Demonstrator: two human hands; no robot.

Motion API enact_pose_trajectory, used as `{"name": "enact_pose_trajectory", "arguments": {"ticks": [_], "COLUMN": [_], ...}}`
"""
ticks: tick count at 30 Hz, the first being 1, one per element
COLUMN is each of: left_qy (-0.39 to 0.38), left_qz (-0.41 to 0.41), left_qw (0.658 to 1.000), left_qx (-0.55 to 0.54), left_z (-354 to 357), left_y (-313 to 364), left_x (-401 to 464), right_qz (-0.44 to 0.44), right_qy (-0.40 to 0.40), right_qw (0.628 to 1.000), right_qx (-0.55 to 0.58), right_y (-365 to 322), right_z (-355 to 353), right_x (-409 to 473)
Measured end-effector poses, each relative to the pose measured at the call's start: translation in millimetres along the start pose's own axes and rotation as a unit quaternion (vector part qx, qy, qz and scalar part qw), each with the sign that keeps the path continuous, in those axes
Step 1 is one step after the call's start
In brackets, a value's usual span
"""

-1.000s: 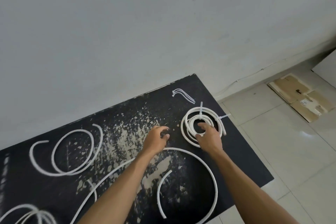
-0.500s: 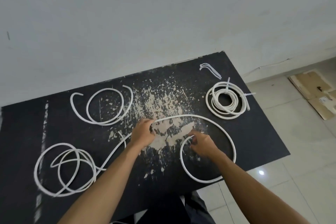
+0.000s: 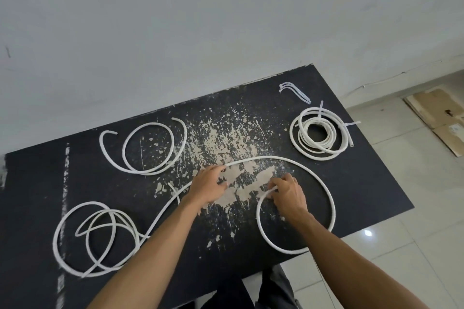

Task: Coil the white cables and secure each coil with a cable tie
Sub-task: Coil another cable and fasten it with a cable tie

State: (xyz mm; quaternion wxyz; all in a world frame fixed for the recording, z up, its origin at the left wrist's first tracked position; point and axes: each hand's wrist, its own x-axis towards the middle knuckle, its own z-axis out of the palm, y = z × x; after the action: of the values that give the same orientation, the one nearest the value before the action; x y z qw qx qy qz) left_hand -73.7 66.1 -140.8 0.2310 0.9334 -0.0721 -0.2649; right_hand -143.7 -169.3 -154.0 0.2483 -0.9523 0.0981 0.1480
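Here we see both hands at frame centre gripping one long white cable (image 3: 326,190) on the counter (image 3: 364,183): left hand (image 3: 208,184) curls fingers on its arc, right hand (image 3: 287,194) pinches its free end, fingertips hidden.

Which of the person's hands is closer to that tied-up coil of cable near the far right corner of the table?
Right. The right hand sits below and a little left of the tied coil, holding the loose cable's end. The left hand is further left, near the table's middle.

Soft, even daylight; we see no hard shadows on the scuffed black tabletop (image 3: 351,183). One small bright glare spot on the glossy pale floor tiles (image 3: 368,233). Wide-angle bowing bends the table edges. Focus is fair throughout, slightly soft at the frame margins.
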Motion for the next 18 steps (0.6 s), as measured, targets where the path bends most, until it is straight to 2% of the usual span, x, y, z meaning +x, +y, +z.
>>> {"name": "enact_pose_trajectory", "arguments": {"ticks": [2,5,6,9,14,16,18], "left_qy": [-0.057,-0.207,-0.224,-0.164,-0.142,-0.094,-0.023], "left_qz": [0.016,0.024,0.021,-0.009,-0.016,-0.02,-0.019], "left_qw": [0.997,0.967,0.959,0.957,0.937,0.922,0.917], "left_qx": [-0.049,-0.148,-0.172,-0.237,-0.32,-0.374,-0.398], "left_z": [-8,-16,-19,-33,-54,-56,-61], "left_y": [8,27,33,33,13,9,10], "left_x": [1,-1,-2,-2,-19,-26,-29], "right_qz": [-0.03,-0.065,-0.08,-0.1,-0.082,-0.083,-0.057], "right_qy": [0.041,0.112,0.132,0.163,0.217,0.216,0.18], "right_qw": [0.999,0.991,0.987,0.981,0.971,0.972,0.981], "right_qx": [0.016,0.042,0.045,0.029,0.052,0.036,0.036], "right_y": [-14,-38,-44,-56,-63,-67,-72], "right_z": [-11,-33,-41,-61,-87,-90,-87], "right_x": [5,16,20,28,45,50,52]}}
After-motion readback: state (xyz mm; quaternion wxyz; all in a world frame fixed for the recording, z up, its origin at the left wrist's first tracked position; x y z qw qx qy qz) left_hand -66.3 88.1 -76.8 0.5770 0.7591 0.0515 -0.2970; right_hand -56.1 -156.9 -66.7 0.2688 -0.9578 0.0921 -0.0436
